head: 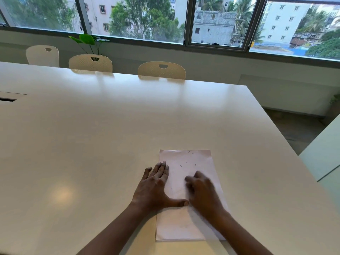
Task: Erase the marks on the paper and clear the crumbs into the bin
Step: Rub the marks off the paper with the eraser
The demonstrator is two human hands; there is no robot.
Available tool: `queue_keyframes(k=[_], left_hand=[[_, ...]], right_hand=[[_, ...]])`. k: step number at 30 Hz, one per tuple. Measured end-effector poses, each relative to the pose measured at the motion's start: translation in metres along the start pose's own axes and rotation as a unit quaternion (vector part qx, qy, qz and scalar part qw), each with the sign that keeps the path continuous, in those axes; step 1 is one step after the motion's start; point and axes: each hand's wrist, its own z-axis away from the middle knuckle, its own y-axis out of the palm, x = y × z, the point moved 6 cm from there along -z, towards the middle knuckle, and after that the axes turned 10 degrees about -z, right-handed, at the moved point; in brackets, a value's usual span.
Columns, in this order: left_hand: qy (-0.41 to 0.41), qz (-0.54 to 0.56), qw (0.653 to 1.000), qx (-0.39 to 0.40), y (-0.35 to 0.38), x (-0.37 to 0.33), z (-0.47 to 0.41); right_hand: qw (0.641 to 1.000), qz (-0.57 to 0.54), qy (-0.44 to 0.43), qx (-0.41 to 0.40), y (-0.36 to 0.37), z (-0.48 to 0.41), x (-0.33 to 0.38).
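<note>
1. Left hand (154, 184) lay flat, fingers straight and together, thumb spread wide, pressing the left edge of the paper (193, 159), which sat on the white table (110, 135) close to me.
2. Right hand (201, 190) showed blurred over mid-sheet, fingers curled; I could not tell whether it pinched an eraser.
3. Dark specks (181, 166), crumbs or marks, dotted the sheet's far half.
4. Risk, as I judged it: a hard stroke could crease the sheet or flick crumbs onto the table. No bin was in view.
</note>
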Motion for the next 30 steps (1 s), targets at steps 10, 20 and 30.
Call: queue_keyframes(k=[10,20,30], left_hand=[[0.002,-0.003,1.0,0.003,-0.001,0.0,0.002],[0.003,0.0,1.0,-0.001,0.001,0.0,0.0],[0.005,-0.005,1.0,0.003,0.001,0.0,0.0]], right_hand=[[0.997,0.02,0.049,-0.058,-0.021,-0.006,-0.024],[0.996,0.046,0.047,-0.053,-0.021,-0.013,-0.023],[0.999,0.01,0.023,-0.029,-0.011,-0.018,-0.013]])
